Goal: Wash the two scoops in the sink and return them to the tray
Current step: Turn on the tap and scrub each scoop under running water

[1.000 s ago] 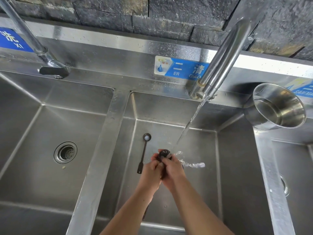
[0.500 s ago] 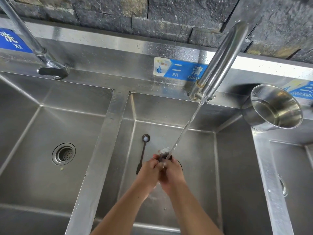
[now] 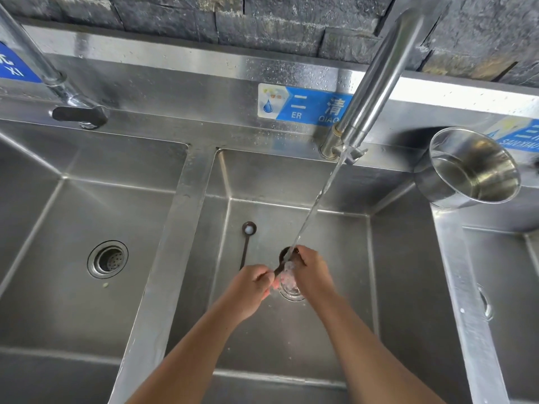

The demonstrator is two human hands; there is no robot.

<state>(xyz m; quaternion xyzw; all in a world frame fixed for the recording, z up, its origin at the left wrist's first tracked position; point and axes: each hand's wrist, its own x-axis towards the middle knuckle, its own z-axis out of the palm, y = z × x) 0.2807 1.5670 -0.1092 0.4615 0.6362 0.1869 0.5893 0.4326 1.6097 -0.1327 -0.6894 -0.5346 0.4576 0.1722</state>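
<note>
Left basin drain (image 3: pixel 107 259): uncovered. Middle sink (image 3: pixel 329 182): second scoop (image 3: pixel 247 243) laid flat on its floor, left of the hands. Left hand (image 3: pixel 253 282) closed on the first scoop (image 3: pixel 287 256) handle; right hand (image 3: pixel 310 266) closed at its bowl, under the water stream (image 3: pixel 320 196). Steel pot (image 3: pixel 469 167): set on the right divider.

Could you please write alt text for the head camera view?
Two bare hands, left hand and right hand, rub a dark scoop under the running tap in the middle sink basin. A second scoop lies on the basin floor.
</note>
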